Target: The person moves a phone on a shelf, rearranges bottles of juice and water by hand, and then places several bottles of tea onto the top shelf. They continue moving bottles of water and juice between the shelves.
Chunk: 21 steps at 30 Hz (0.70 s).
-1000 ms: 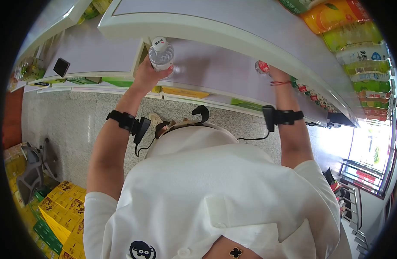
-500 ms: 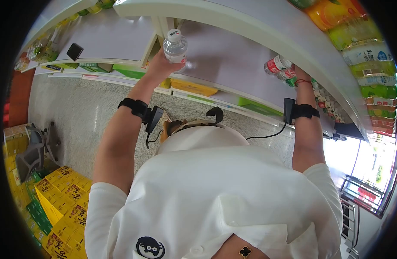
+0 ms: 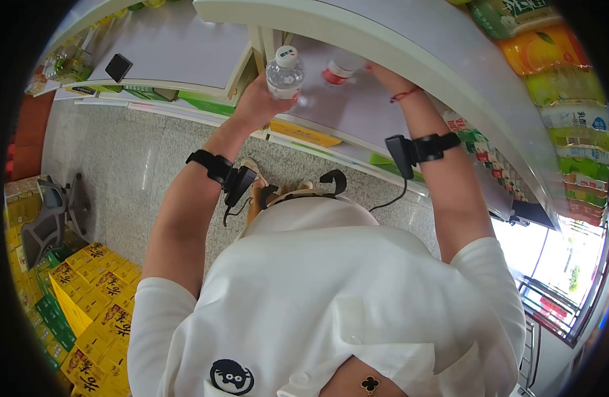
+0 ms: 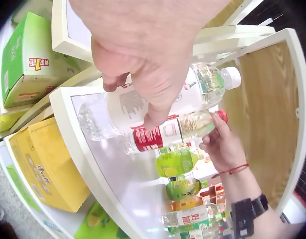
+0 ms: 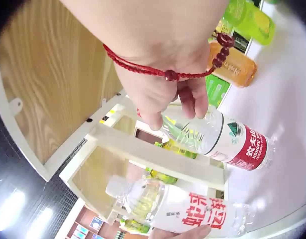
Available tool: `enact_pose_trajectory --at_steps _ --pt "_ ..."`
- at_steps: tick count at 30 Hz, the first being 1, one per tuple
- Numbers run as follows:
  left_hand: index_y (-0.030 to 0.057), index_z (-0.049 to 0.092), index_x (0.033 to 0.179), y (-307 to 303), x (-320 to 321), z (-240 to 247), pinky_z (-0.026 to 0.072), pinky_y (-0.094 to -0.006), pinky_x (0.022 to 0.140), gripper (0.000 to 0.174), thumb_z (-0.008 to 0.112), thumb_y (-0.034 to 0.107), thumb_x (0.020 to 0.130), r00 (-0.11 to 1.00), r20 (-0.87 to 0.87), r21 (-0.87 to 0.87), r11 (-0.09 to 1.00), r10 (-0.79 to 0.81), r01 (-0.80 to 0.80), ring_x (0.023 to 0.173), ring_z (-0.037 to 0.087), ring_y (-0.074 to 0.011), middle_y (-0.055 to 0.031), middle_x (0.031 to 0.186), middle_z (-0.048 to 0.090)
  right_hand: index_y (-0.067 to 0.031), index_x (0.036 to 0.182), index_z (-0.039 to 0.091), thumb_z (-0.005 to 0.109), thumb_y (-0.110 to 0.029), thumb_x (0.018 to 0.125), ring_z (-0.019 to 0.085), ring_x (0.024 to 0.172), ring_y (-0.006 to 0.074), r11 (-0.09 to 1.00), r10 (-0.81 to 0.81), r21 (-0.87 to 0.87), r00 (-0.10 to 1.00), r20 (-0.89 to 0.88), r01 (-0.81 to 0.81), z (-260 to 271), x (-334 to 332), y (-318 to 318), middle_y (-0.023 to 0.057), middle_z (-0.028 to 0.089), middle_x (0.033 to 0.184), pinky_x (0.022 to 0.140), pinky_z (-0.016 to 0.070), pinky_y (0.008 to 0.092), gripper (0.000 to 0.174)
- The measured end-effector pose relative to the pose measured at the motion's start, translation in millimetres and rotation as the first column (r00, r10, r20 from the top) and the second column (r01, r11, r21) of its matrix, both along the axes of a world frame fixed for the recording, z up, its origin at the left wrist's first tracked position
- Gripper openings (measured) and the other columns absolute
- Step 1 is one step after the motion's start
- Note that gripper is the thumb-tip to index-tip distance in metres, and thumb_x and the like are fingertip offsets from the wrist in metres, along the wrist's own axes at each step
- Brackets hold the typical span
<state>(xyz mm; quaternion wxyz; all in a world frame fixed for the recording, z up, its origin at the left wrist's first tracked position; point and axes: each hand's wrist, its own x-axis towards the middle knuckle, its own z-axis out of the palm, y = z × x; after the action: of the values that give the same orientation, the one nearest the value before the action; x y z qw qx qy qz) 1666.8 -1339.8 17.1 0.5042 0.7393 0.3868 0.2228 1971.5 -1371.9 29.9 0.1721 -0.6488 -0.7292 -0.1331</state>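
- Gripping the white-capped bottle (image 3: 284,74) low on its body, the left hand (image 3: 251,104) has thumb and fingers curled close round the clear plastic; no gap shows between palm and bottle
- the bottle stands upright at the near end of the white shelf (image 3: 364,109), just beside the upright divider, cap uppermost; whether its base rests on the board cannot be told
- the right hand (image 3: 382,74) reaches in over the same shelf and holds the red-capped bottle (image 3: 337,69) by its upper part; in the right wrist view its fingers (image 5: 193,102) and thumb are bent round the shoulder below the cap, a narrow closed hold
- this bottle carries a red label and is tilted, its base towards the shelf surface; it lies just beside the white-capped bottle, the two close together but held apart, one in each hand
- a green bottle (image 4: 175,162) sits further along the shelf behind the red-capped one; more drink bottles line up beyond it
- yellow cartons (image 3: 99,298) are stacked on the floor below, on the person's left.
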Motion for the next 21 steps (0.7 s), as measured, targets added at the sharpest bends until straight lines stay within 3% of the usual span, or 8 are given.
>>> enact_pose_trajectory --at_steps 2,4,11,13,21 --pt "0.0073 0.05 0.124 -0.4 -0.4 2.4 0.0444 -0.0325 0.092 0.061 0.076 0.022 0.071 1.0 -0.023 0.029 1.0 -0.011 0.012 0.107 0.059 -0.0232 -0.0101 0.113 0.062 -0.0063 0.091 0.067 0.064 -0.02 0.08 0.061 0.068 0.0242 1.0 0.013 -0.017 0.999 -0.035 -0.013 -1.7 -21.8 5.2 0.0125 0.065 0.077 0.066 0.0492 0.0359 0.018" --pt "0.0076 0.059 0.114 -1.1 -0.7 0.2 0.0473 -0.0326 0.087 0.046 0.075 0.023 0.073 0.999 -0.002 0.093 0.995 0.035 -0.035 0.1 0.062 -0.0192 -0.0084 0.105 0.065 -0.0063 0.091 0.067 0.064 -0.021 0.08 0.061 0.068 0.0237 0.998 0.04 -0.041 0.994 -0.101 -0.044 -7.3 -41.1 21.6 0.0121 0.065 0.076 0.065 0.0492 0.0357 0.018" --pt "0.0054 0.058 0.114 0.4 1.5 -9.5 0.0465 -0.0319 0.087 0.046 0.074 0.02 0.073 0.998 0.037 0.107 0.993 0.043 -0.046 0.098 0.062 -0.0196 -0.0088 0.106 0.064 -0.0062 0.091 0.067 0.064 -0.022 0.081 0.06 0.067 0.0219 0.987 0.111 -0.072 0.941 -0.32 -0.141 -5.3 -84.4 51.2 0.0109 0.065 0.075 0.065 0.049 0.0349 0.019" --pt "0.0048 0.058 0.114 2.4 0.6 -14.8 0.0458 -0.0316 0.088 0.045 0.073 0.019 0.074 0.999 0.043 0.186 0.982 0.022 -0.029 0.099 0.061 -0.0191 -0.0086 0.107 0.063 -0.0062 0.091 0.067 0.064 -0.023 0.081 0.06 0.066 0.0214 0.981 0.136 -0.075 0.914 -0.381 -0.178 -3.9 -91.9 49.9 0.0105 0.065 0.075 0.065 0.049 0.0347 0.019" --pt "0.0056 0.055 0.117 -3.0 2.7 -3.4 0.0453 -0.0311 0.089 0.048 0.073 0.018 0.074 0.996 0.085 0.056 0.998 0.024 -0.029 0.102 0.06 -0.0172 -0.007 0.111 0.062 -0.006 0.09 0.068 0.065 -0.025 0.083 0.059 0.065 0.0195 0.947 0.223 -0.054 0.77 -0.597 -0.316 7.0 -115.2 60.8 0.0091 0.065 0.074 0.064 0.0488 0.0338 0.02"
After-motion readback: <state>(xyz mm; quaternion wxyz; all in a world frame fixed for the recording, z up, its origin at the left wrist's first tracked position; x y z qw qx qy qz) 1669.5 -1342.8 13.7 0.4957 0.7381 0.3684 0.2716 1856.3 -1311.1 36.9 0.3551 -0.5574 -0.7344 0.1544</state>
